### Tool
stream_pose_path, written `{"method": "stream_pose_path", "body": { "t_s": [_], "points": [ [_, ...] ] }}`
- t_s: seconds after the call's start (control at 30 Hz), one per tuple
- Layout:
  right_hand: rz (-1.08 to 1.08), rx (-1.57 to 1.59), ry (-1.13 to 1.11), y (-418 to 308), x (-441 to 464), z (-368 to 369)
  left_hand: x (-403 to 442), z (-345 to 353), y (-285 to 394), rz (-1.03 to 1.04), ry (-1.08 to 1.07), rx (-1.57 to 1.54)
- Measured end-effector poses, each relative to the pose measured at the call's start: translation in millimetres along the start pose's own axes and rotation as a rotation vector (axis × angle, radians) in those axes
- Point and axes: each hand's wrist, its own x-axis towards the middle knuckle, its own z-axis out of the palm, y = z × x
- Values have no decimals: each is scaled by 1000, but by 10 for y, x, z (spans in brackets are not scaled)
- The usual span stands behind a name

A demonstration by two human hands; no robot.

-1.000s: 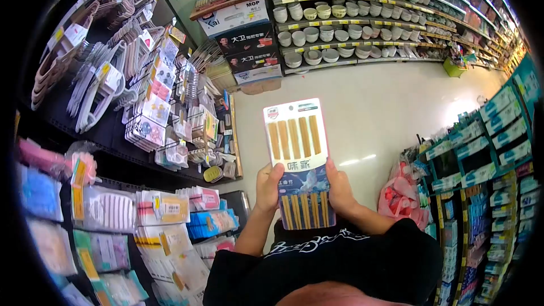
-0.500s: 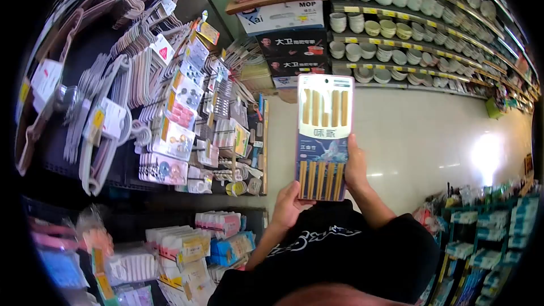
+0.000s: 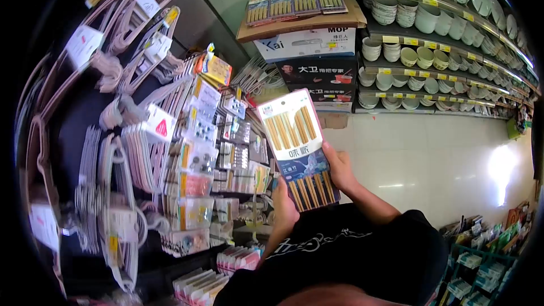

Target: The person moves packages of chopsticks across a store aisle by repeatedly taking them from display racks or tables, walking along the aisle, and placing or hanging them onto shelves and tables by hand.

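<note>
Between my two hands is a flat pack of chopsticks [image 3: 297, 150], with a white upper part, a blue band and wooden sticks showing at top and bottom. The pack leans to the left in front of my chest. My left hand [image 3: 284, 203] grips its lower left edge, thumb along the side. On the right edge, my right hand [image 3: 339, 169] holds it with the thumb near the front; its other fingers are hidden behind the pack. More chopstick packs [image 3: 294, 1] lie in a row on the cardboard box top ahead.
Stacked boxes [image 3: 317, 73] stand ahead. To the left, a rack carries clothes hangers [image 3: 119, 192] and carded small goods [image 3: 195, 184]. Shelves of bowls [image 3: 425, 56] run along the right, above a pale tiled floor [image 3: 385, 153]. Green racks [image 3: 481, 266] stand at the lower right.
The chopstick pack has tilted from upright to leaning left and moved slightly left and down, both hands still on it. My view has turned left, bringing the hanger rack nearer.
</note>
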Motion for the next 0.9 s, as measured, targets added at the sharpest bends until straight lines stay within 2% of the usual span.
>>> {"method": "stream_pose_path", "body": {
  "t_s": [0.07, 0.1, 0.17, 0.2, 0.23, 0.33, 0.37, 0.47, 0.5, 0.53, 0.6, 0.7, 0.8, 0.9],
  "points": [
    [66, 4, 43, 141, 270, -81, 402, -5, 11, 49, -10, 50],
    [136, -91, -55, 184, 386, -193, 596, -29, 111, 62, -13, 79],
    [238, -44, -142, 311, 637, -230, 1107, -251, 179, 133, 15, 209],
    [284, -17, -186, 277, 787, -187, 1356, -194, 306, 125, 83, 27],
    [301, -83, -280, 238, 933, -202, 1594, -220, 385, 135, 50, 31],
    [122, -322, -378, 161, 1454, -118, 2447, -168, 570, 145, -4, -21],
    [141, -316, -393, 135, 1687, -107, 2746, -75, 662, 74, -68, -45],
    [79, -273, -350, -65, 2463, -60, 3624, 358, 878, 91, -143, -85],
    [-2, -327, -375, -265, 2718, -39, 3835, 607, 1052, 102, -57, 12],
    [-34, -329, -338, -405, 2937, -13, 3971, 852, 1254, 41, -89, -38],
    [-108, -336, -271, -632, 3429, 72, 4568, 929, 1375, 45, -230, -68],
    [-160, -317, -307, -843, 4125, 130, 5148, 1197, 1680, 155, -327, -76],
    [-161, -176, -297, -1001, 4724, 252, 5600, 1479, 1959, 262, -183, -57],
    [-96, -32, -315, -1081, 5248, 392, 6068, 1561, 2249, 499, -134, 282]
  ]
}}
